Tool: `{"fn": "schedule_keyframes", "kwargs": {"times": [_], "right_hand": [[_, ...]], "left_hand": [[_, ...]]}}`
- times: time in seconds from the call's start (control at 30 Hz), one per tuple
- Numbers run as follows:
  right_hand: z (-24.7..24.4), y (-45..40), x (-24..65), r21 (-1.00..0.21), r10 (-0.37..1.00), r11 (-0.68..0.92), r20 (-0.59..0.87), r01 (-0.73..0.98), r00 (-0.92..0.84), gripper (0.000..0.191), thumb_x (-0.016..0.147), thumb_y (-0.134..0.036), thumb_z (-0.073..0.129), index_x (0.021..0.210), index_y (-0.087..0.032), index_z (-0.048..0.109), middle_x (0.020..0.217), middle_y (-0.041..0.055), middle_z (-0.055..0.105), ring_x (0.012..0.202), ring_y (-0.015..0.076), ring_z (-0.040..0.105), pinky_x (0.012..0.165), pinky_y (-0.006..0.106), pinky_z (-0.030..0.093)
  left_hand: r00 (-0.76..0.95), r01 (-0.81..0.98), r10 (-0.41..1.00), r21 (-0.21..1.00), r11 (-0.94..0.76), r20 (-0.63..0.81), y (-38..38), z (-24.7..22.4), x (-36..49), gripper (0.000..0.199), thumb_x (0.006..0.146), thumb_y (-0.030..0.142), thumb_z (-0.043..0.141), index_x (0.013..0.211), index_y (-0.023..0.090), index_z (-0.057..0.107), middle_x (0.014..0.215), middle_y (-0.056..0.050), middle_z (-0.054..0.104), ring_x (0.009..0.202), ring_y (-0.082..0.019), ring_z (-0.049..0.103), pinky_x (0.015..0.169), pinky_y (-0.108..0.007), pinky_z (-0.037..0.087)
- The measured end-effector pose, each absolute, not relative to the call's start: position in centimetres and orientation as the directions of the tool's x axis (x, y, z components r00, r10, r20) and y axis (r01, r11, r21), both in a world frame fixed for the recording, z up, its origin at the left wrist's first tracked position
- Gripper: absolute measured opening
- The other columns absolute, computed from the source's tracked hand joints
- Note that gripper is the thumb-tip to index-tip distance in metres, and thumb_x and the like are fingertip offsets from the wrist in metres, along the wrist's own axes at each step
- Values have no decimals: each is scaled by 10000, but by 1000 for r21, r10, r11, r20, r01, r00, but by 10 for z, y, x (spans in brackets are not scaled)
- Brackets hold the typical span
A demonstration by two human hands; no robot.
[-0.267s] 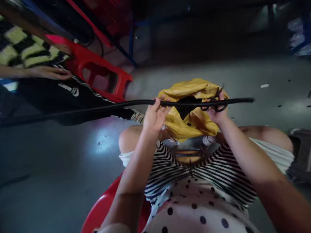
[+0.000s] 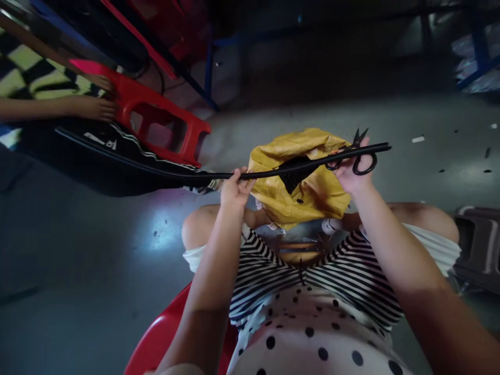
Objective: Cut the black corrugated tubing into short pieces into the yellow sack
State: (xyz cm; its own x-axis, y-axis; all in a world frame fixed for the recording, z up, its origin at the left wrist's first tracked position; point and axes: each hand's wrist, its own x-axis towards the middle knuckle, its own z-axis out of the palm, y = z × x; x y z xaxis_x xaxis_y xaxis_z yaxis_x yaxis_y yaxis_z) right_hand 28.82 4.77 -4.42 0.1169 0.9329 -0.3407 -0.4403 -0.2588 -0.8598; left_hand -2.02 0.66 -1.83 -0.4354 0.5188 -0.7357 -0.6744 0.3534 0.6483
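A long, thin black strip or tube [image 2: 265, 174] stretches across in front of me, curving off to the left over a co-worker's dark trousers. My left hand [image 2: 234, 191] pinches it between thumb and fingers. Near its right end, my right hand [image 2: 351, 174] holds the strip together with black-handled scissors [image 2: 365, 165], whose blades point up and stand slightly apart. Below the strip, between my knees, sits a yellow sack [image 2: 322, 195] with its mouth rolled open. Black material [image 2: 291, 182] shows inside, its kind unclear.
At left a co-worker's hand [image 2: 94, 108] rests near a red plastic stool [image 2: 164, 125]. Blue metal legs [image 2: 209, 73] stand behind it. A dark grey stool [image 2: 480, 245] is at my right. Small scraps, one white piece [image 2: 417, 139] among them, lie on the floor.
The strip's right end has tilted upward, and my left hand has shifted slightly left and down. The scissors' blades now show clearly above my right hand. The co-worker's hand has drawn toward the stool.
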Motion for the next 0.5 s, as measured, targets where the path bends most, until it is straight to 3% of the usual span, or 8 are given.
{"fn": "schedule_keyframes", "kwargs": {"times": [0.13, 0.3, 0.37, 0.43, 0.5], "right_hand": [[-39, 55, 301, -860, 924, -199, -325, -470, 203, 669, 832, -921, 505, 787, -257, 574, 773, 68, 656, 790, 240, 704, 638, 381, 578], [-42, 59, 302, -948, 943, -116, -199, -298, 265, 452, 818, -685, 744, 820, -264, 579, 755, 17, 636, 788, 223, 714, 641, 355, 576], [-44, 55, 295, -963, 947, -97, -166, -251, 273, 383, 779, -564, 810, 842, -255, 591, 757, -2, 646, 746, 205, 701, 644, 348, 578], [-46, 51, 287, -975, 951, -79, -136, -208, 276, 339, 762, -479, 823, 842, -243, 593, 755, -8, 650, 729, 199, 697, 660, 349, 581], [-46, 48, 279, -985, 955, -74, -116, -158, 275, 313, 767, -446, 807, 836, -238, 585, 759, -6, 651, 741, 205, 704, 682, 357, 582]], "left_hand": [[-471, -678, 448, 636, 368, -760, 11, -16, -35, 166, 1058, 125, 486, 919, 195, 542, 803, 41, 672, 822, -114, 710, 1068, -411, 563], [-502, -652, 403, 641, 405, -766, 10, -25, -47, 163, 1073, 161, 480, 931, 220, 533, 788, 39, 636, 826, -106, 683, 1020, -348, 582], [-440, -620, 399, 593, 513, -805, 6, -30, -38, 184, 1102, 282, 472, 941, 229, 544, 784, 9, 636, 831, -132, 688, 932, -330, 607], [-308, -537, 394, 500, 679, -866, -4, -36, -19, 361, 1109, 487, 409, 929, 214, 564, 781, -43, 640, 825, -188, 702, 827, -359, 625], [-200, -379, 439, 482, 790, -876, -19, -42, 8, 479, 1095, 574, 363, 907, 185, 569, 781, -61, 633, 782, -207, 697, 780, -390, 627]]}}
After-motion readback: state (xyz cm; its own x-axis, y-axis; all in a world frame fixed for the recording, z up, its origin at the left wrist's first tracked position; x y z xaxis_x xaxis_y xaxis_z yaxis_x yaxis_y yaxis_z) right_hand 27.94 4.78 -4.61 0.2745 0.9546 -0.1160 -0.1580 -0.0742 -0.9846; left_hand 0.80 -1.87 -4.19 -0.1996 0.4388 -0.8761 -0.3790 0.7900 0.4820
